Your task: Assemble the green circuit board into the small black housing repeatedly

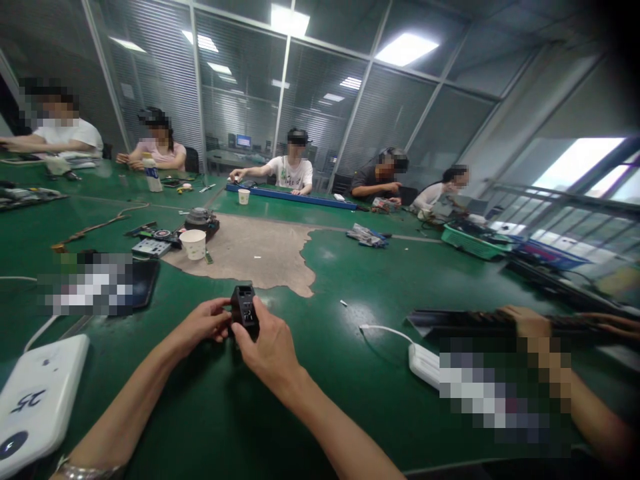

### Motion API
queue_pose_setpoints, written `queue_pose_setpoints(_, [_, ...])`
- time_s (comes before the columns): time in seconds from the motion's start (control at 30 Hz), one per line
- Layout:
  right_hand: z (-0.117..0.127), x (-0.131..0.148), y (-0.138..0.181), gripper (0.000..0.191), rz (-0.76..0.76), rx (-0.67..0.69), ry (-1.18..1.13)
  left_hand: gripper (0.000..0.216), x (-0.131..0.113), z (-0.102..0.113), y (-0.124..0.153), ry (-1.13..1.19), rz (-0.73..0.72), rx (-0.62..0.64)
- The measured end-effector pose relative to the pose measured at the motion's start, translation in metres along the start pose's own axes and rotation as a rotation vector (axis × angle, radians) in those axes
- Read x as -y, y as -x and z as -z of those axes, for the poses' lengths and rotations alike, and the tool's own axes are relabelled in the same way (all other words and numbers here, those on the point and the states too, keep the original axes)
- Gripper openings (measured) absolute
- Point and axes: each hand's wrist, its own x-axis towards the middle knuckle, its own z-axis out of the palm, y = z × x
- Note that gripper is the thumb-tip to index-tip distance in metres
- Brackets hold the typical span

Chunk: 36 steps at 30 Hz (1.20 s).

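Observation:
Between both hands, just above the green tabletop, is a small black box with port-like openings [245, 298] on its facing side; I cannot make out its exact kind. My left hand [206, 321] grips it from the left, with fingertips closed against its edge. From the right, my right hand [273, 340] has its thumb and fingers pressed on the casing. The lower part of the box is partly covered by my fingers.
A power bank [43, 400] lies at left and a white cabled device [424, 365] at right. Ahead are a paper cup [193, 245] and electronic parts [151, 247]. A neighbour's hand [531, 323] rests on a long black part [457, 321]. Several people sit opposite.

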Motion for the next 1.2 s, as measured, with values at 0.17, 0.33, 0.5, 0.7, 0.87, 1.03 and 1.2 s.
queue_pose_setpoints(0.17, [0.0,0.002,0.001,0.061,0.027,0.031,0.087,0.061,0.002,0.002,0.0,-0.094,-0.014,-0.059])
queue_pose_setpoints(0.33, [-0.003,0.0,0.002,0.063,0.056,0.044,0.143,0.055,-0.003,0.0,0.002,-0.085,0.016,-0.076])
queue_pose_setpoints(0.5, [-0.012,-0.004,0.006,0.067,0.049,0.133,0.193,0.057,-0.005,-0.001,0.002,-0.016,0.086,-0.131])
queue_pose_setpoints(0.7, [-0.011,-0.006,0.01,0.072,0.091,0.101,0.122,0.063,-0.005,0.002,0.0,-0.055,0.12,-0.122])
queue_pose_setpoints(0.87, [-0.013,-0.011,0.01,0.064,0.134,0.117,0.093,0.067,-0.009,-0.002,0.002,-0.083,0.127,-0.121])
queue_pose_setpoints(1.03, [-0.015,-0.014,0.01,0.062,0.113,0.116,0.092,0.067,-0.009,-0.004,0.0,-0.042,0.071,-0.122])
queue_pose_setpoints(1.2, [-0.017,-0.016,0.012,0.063,0.099,0.122,0.044,0.06,-0.006,-0.003,-0.004,0.069,0.095,-0.113])
